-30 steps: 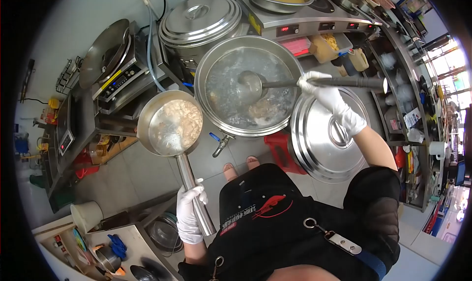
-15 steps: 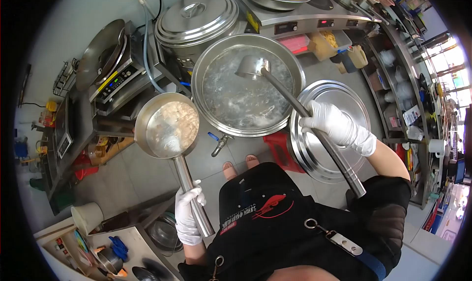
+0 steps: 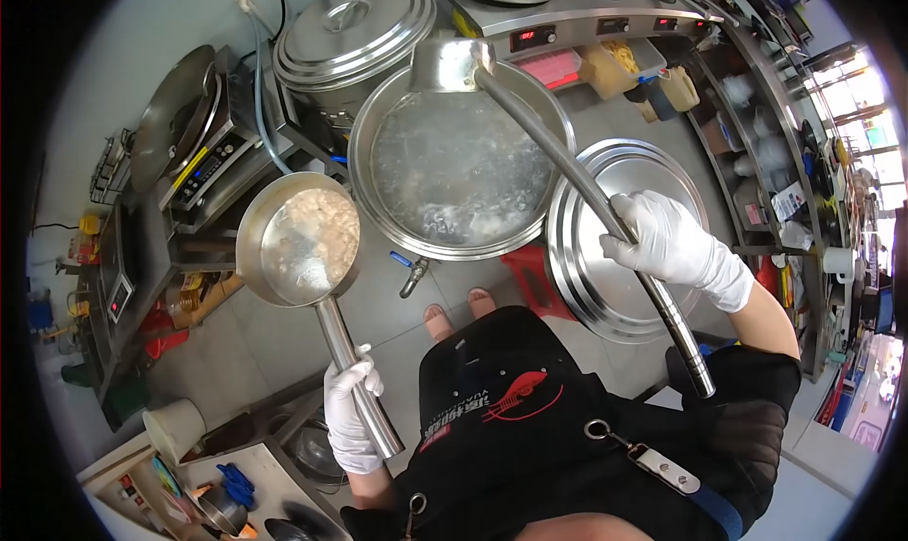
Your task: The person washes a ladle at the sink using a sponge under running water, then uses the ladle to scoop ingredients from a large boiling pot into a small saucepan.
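My gloved left hand (image 3: 353,409) is wrapped round the handle of a steel saucepan (image 3: 253,269). Pale brownish pieces (image 3: 326,224) lie in that pan with a little liquid; I cannot tell what they are. In my gloved right hand (image 3: 667,243) is the long handle of a steel ladle (image 3: 452,65), gripped about midway. Its bowl hangs over the far rim of a large steel stockpot (image 3: 355,182), raised above the liquid. What the bowl holds is hidden from this angle. Cloudy, steaming water (image 3: 459,163) fills much of the pot.
A large round lid (image 3: 619,305) rests right of the stockpot, near a red stool (image 3: 534,281). Behind stands a lidded pot (image 3: 322,44). A tap (image 3: 413,278) juts from the stockpot's front. A wok (image 3: 170,115) sits at left, shelves (image 3: 747,153) at right.
The ladle's bowl has risen and moved back and left, from over the water to the pot's far rim. The saucepan has shifted slightly left, still in my left hand.
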{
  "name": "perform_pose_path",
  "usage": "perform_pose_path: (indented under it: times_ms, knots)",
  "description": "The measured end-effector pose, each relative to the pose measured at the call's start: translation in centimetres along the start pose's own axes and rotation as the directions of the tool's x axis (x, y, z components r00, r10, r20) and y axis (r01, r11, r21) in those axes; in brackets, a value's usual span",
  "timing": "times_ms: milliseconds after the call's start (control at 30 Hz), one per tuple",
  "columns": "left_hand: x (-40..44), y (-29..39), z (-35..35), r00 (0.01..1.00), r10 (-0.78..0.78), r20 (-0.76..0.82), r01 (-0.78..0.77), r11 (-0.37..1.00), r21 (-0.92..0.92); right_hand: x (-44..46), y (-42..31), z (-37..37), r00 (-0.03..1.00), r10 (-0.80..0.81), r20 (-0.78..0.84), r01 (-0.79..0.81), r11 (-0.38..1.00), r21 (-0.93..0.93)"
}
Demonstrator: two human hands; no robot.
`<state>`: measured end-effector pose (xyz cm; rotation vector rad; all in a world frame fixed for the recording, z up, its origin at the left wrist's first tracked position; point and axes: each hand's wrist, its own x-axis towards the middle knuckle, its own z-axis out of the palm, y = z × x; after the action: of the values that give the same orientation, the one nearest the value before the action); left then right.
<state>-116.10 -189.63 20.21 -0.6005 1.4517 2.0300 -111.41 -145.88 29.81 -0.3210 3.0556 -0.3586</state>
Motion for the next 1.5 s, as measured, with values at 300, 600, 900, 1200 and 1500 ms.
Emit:
perform_pose_path:
  times_ms: [300, 600, 900, 1200, 1500]
  knots:
    - [0.9, 0.4, 1.0, 1.000, -0.007, -0.006, 0.007, 1.000, 0.008, -1.0, 1.3, 0.6, 1.000, 0.020, 0.014, -0.021, 0.998, 0.052]
    - [1.8, 0.5, 1.6, 1.000, -0.010, -0.013, 0.009, 0.999, -0.032, 0.2, 2.1, -0.1, 0.966, 0.151, 0.211, -0.197, 0.956, 0.216]
    - [1.8, 0.7, 2.2, 0.999, -0.020, -0.034, 0.018, 0.999, -0.045, 0.0, 4.0, -6.2, 0.995, -0.067, -0.073, 0.091, 0.913, 0.397]
    - [2.1, 0.3, 1.6, 0.999, -0.040, -0.038, 0.037, 0.997, -0.074, 2.1, 3.4, -6.9, 0.970, -0.156, 0.188, 0.075, 0.922, 0.380]
    - [2.0, -0.1, 0.8, 0.999, -0.029, -0.034, 0.026, 0.996, -0.084, 3.2, 4.2, -6.1, 0.956, -0.151, 0.253, 0.040, 0.917, 0.396]
